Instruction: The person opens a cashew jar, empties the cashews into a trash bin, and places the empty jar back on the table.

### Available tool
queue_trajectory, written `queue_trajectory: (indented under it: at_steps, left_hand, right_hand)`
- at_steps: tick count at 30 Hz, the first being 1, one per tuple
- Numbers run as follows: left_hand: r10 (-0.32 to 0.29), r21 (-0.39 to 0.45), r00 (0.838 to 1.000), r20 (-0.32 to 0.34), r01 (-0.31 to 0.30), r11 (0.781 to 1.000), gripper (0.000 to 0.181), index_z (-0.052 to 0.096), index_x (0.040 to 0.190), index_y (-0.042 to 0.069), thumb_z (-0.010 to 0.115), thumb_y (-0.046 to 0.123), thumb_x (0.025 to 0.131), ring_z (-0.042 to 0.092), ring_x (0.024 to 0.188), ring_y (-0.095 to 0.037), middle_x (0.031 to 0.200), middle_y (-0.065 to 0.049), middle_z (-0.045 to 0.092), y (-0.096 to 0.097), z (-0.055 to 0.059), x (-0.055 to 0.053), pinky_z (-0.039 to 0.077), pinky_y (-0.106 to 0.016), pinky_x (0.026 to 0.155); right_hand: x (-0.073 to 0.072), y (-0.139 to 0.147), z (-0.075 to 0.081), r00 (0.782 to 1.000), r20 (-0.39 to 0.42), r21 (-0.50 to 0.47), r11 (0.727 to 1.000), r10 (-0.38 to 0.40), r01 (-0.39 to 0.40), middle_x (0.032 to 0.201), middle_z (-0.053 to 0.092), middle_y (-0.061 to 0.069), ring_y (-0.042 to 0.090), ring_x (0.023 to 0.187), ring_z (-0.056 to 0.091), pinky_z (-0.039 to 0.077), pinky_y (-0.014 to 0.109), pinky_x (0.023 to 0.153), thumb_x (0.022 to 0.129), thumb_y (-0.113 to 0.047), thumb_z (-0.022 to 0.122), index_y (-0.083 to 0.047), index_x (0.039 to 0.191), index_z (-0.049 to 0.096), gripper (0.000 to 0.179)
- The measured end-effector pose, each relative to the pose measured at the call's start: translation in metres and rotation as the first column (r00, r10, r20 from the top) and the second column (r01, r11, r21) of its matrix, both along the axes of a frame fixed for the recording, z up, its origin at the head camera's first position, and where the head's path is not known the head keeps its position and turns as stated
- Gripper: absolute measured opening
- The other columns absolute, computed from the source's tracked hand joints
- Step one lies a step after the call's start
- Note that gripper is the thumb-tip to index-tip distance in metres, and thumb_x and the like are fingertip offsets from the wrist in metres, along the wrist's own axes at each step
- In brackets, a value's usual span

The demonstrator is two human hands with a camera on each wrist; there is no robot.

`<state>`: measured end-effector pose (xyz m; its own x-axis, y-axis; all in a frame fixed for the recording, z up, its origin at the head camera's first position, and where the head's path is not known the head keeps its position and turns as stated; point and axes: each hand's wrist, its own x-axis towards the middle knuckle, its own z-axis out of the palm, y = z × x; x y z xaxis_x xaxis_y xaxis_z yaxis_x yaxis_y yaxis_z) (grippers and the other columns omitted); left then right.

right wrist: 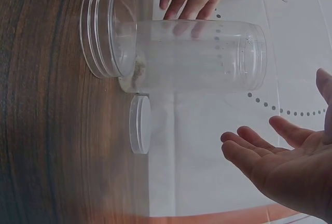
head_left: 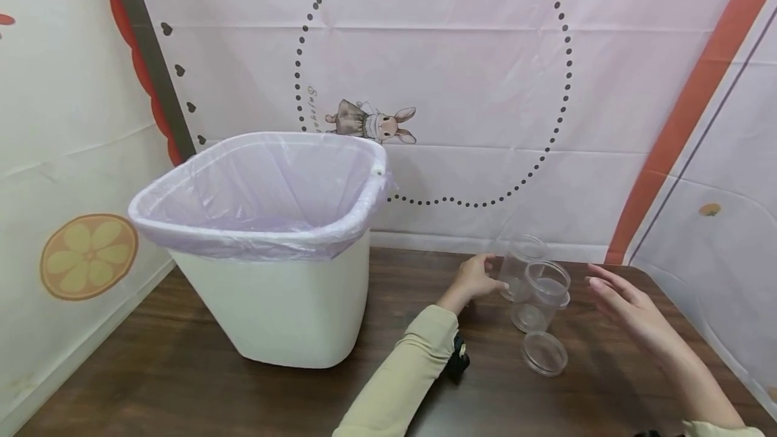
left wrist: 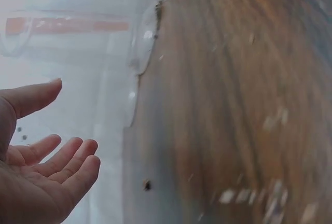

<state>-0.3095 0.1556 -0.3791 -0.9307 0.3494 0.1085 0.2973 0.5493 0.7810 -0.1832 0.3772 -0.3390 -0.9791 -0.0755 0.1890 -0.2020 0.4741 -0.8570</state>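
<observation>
Two clear plastic jars stand upright on the table, the front jar (head_left: 534, 312) nearer me and the back jar (head_left: 514, 268) behind it. A round clear lid (head_left: 545, 354) lies before them; another lid (right wrist: 140, 124) lies beside the jars in the right wrist view. Left of the back jar is my left hand (head_left: 476, 278), its fingers spread and loosely bent; in the left wrist view a gap separates it from the clear plastic. My right hand (head_left: 631, 309) hovers to the right of the jars, fingers extended, touching nothing.
A white bin (head_left: 291, 302) lined with a thin purple bag (head_left: 267, 201) stands left on the brown wooden table (head_left: 176, 356). Printed cloth (head_left: 449, 86) hangs behind the table and along both sides.
</observation>
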Motion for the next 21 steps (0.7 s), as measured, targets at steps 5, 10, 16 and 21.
queue_trajectory:
  at_steps: [5, 10, 16, 21]
  left_hand:
    - [-0.022, 0.073, 0.999, 0.028, 0.02, 0.997, 0.059, 0.054, 0.122, 0.009, 0.079, 0.018, 0.069, 0.061, 0.093, -0.017, 0.11, -0.005, 0.061, -0.011, 0.008, 0.0, 0.047, -0.02, 0.077]
    - [-0.042, 0.156, 0.998, 0.04, 0.035, 0.987, 0.059, 0.052, 0.123, 0.009, 0.078, 0.019, 0.071, 0.061, 0.098, -0.02, 0.113, -0.007, 0.06, -0.024, 0.014, 0.003, 0.047, -0.022, 0.079]
    - [-0.079, 0.235, 0.995, 0.057, 0.063, 0.97, 0.057, 0.051, 0.124, 0.007, 0.075, 0.018, 0.074, 0.06, 0.1, -0.025, 0.115, -0.011, 0.059, -0.044, 0.022, 0.008, 0.049, -0.025, 0.078]
    - [-0.094, 0.245, 0.995, 0.016, 0.088, 0.966, 0.059, 0.048, 0.126, 0.006, 0.074, 0.021, 0.076, 0.059, 0.102, -0.028, 0.118, -0.013, 0.057, -0.056, 0.032, 0.012, 0.049, -0.026, 0.078]
  right_hand:
    - [-0.002, 0.006, 0.0, 1.0, -0.001, -0.084, 0.996, 0.027, -0.027, 0.107, 0.045, -0.033, -0.018, 0.097, 0.046, 0.042, 0.006, 0.076, 0.099, -0.018, 0.036, -0.001, 0.143, 0.021, 0.05]
    - [-0.002, 0.009, -0.001, 1.0, 0.006, -0.092, 0.996, 0.019, -0.018, 0.111, 0.045, -0.028, -0.018, 0.097, 0.046, 0.042, 0.006, 0.076, 0.098, -0.018, 0.037, -0.004, 0.144, 0.022, 0.05]
    - [0.0, 0.003, 0.002, 0.994, 0.058, 0.145, 0.986, -0.094, 0.085, 0.132, 0.038, 0.024, -0.022, 0.091, 0.037, 0.04, 0.008, 0.071, 0.098, -0.03, 0.037, -0.002, 0.144, 0.018, 0.057]
    - [0.001, 0.002, 0.005, 0.986, 0.062, 0.238, 0.962, -0.152, 0.133, 0.134, 0.032, 0.033, -0.004, 0.099, 0.045, 0.043, 0.036, 0.082, 0.098, -0.034, 0.036, -0.001, 0.144, 0.016, 0.06]
